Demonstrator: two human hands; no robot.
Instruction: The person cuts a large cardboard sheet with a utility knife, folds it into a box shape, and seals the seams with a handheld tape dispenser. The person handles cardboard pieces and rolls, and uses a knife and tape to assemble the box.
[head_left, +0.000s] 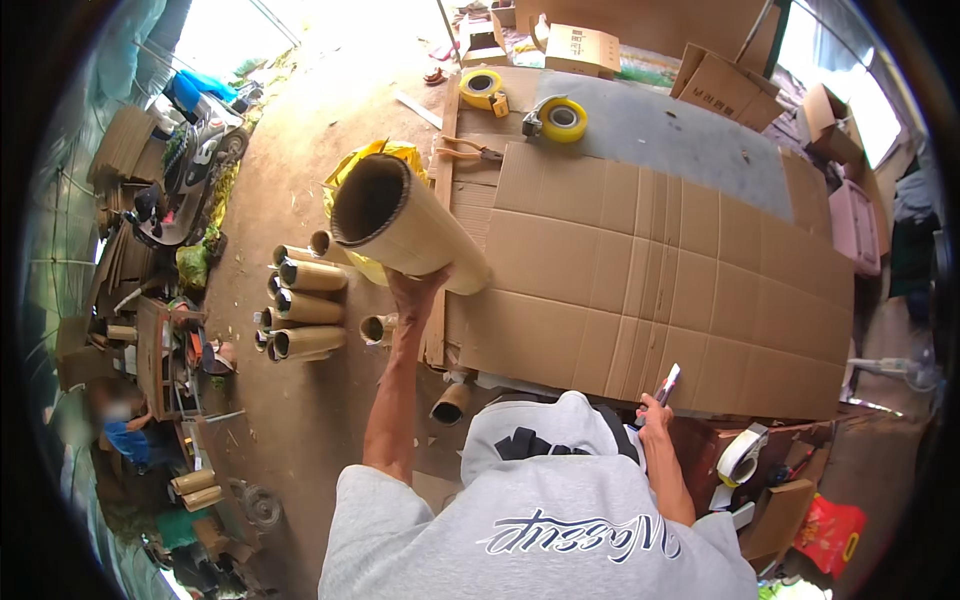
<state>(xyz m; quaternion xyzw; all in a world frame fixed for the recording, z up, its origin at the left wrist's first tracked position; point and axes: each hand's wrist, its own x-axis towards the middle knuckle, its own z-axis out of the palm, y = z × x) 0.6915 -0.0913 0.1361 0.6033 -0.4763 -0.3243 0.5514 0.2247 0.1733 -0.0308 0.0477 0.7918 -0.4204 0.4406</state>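
Observation:
My left hand [415,290] grips a wide brown cardboard tube [430,222] from its near side. The tube is tilted, its open end toward me, over the left edge of the table; some of my fingers are hidden against it. In my right hand [655,413] is a box cutter [669,382], its tip pointing up and away beside the table's near edge. A large creased cardboard sheet [590,250] lies flat on the table between my hands, touched by neither.
Yellow tape rolls [563,119] and orange-handled pliers [470,150] lie on the table's far left. Several shorter tubes [312,308] rest on the ground at left. A tape dispenser [741,456] is near my right arm. Another person [128,440] is at far left.

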